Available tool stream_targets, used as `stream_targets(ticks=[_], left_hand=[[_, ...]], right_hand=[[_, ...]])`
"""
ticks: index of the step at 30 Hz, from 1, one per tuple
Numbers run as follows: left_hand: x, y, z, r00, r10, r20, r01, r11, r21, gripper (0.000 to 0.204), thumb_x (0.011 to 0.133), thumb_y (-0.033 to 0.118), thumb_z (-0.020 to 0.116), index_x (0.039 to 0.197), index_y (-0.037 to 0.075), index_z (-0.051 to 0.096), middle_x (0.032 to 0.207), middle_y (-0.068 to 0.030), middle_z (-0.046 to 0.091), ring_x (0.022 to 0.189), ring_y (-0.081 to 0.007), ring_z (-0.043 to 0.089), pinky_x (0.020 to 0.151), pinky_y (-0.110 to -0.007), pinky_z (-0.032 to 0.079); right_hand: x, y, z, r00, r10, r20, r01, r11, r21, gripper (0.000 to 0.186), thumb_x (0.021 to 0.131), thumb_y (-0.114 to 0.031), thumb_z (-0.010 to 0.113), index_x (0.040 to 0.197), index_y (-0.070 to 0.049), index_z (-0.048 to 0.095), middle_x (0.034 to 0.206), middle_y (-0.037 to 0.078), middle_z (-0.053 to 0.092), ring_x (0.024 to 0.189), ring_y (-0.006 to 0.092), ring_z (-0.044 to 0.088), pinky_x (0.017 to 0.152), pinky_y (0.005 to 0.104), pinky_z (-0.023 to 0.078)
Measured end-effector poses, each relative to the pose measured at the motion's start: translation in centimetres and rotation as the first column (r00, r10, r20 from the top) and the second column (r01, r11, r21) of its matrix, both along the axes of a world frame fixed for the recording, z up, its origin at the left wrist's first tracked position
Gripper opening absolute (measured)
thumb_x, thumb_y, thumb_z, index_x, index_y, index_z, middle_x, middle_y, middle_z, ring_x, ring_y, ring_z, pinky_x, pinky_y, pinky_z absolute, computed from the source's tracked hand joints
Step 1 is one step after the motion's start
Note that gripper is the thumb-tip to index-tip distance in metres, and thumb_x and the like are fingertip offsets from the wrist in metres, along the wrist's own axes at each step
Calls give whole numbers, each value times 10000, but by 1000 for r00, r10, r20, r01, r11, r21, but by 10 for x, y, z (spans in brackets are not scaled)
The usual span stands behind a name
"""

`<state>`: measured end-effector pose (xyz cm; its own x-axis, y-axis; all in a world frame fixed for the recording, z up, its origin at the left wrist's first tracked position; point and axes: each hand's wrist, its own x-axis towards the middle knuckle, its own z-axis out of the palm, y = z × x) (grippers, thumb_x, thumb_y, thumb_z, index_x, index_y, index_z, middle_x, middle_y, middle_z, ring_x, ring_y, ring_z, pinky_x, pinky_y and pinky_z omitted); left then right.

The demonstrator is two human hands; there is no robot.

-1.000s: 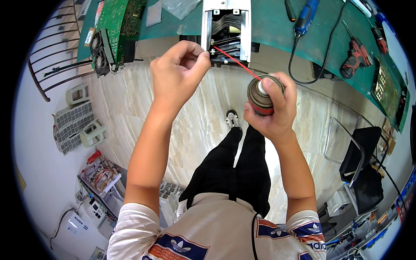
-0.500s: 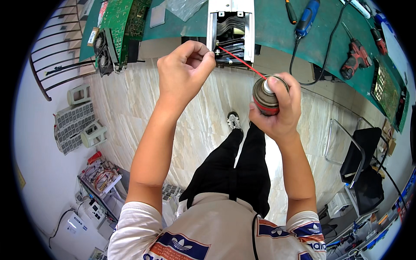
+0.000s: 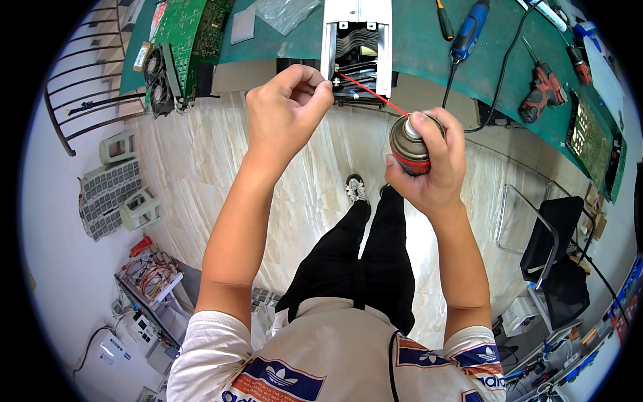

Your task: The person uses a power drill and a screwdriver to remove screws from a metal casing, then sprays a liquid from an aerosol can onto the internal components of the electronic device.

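Note:
In my right hand point(image 3: 434, 157) is a spray can point(image 3: 406, 149), dark on top with a red band, and the forefinger lies on its white nozzle. From the nozzle a thin red straw point(image 3: 378, 96) runs up and left into the open end of a silver metal housing point(image 3: 383, 63). Grey and black cables point(image 3: 358, 43) fill that housing. Thumb and forefinger of my left hand point(image 3: 287, 110) are pinched together beside the housing's near left edge; whatever they hold, if anything, is too small to make out.
On the green bench mat point(image 3: 415, 50) lie a screwdriver point(image 3: 445, 21), a blue corded tool point(image 3: 470, 32) and a red-black power drill point(image 3: 542, 92). Green circuit boards point(image 3: 194, 40) with a fan point(image 3: 155, 84) stand at left. Behind me at right is a black chair point(image 3: 556, 234).
The can has tipped a little, with more of its red side showing. The straw still reaches into the housing, and my left hand stays pinched beside it. The whole view has shifted slightly.

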<state>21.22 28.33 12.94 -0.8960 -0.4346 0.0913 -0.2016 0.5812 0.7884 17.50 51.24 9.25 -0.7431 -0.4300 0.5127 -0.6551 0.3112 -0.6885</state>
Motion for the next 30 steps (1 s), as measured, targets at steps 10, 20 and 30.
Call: stream_targets(ticks=[10,20,30], left_hand=[[1,0,0,1000,-2,-11,2,1000,-1,136,885,114,718,847,-12,684,686,-18,675,607,-67,644,575,-207,504],[1,1,-1,1000,11,3,-11,1000,12,135,884,110,720,850,-15,685,689,-21,675,606,-68,642,574,-209,506],[1,1,-1,1000,17,-1,-17,1000,9,136,883,109,721,848,-17,687,683,-20,674,601,-64,635,574,-206,500]], right_hand=[[1,-1,-3,1000,5,7,-5,1000,-19,777,581,-74,828,1305,-210,581,1231,197,532,872,310,649,681,372,569],[-2,-2,0,1000,4,-18,-5,1000,-23,771,587,-81,827,1306,-205,578,1225,196,532,876,313,647,684,380,570],[-3,0,2,999,19,-29,-19,1000,-12,777,581,-69,821,1308,-203,580,1216,195,534,859,318,647,680,385,570]])
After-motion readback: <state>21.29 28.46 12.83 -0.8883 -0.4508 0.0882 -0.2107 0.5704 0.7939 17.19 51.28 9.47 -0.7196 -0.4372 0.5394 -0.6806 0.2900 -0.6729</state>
